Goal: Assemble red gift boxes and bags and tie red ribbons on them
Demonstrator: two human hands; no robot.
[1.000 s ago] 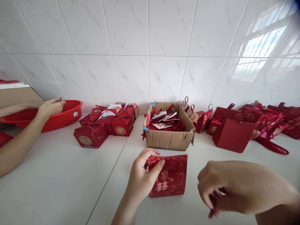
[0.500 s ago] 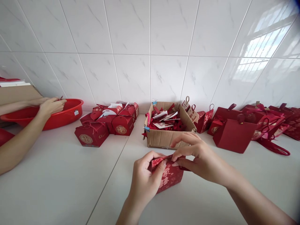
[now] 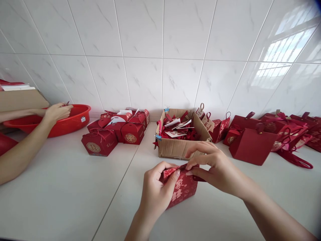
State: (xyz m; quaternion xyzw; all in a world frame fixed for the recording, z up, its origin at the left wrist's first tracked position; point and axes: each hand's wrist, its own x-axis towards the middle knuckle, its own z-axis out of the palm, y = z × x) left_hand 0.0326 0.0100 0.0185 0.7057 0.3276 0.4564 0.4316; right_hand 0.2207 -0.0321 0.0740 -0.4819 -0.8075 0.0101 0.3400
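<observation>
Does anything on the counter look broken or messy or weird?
Yes, a bit: the brown open-topped cardboard box looks worn, with a creased front wall and blue metal clips on its left corners. Inside, white printed cards lie every which way. Nothing looks spilled.

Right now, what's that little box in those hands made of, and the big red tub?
The little box looks like thin printed card, fairly matte, with straight edges. The red tub is probably plastic: smooth, slightly shiny, one even colour.
</observation>
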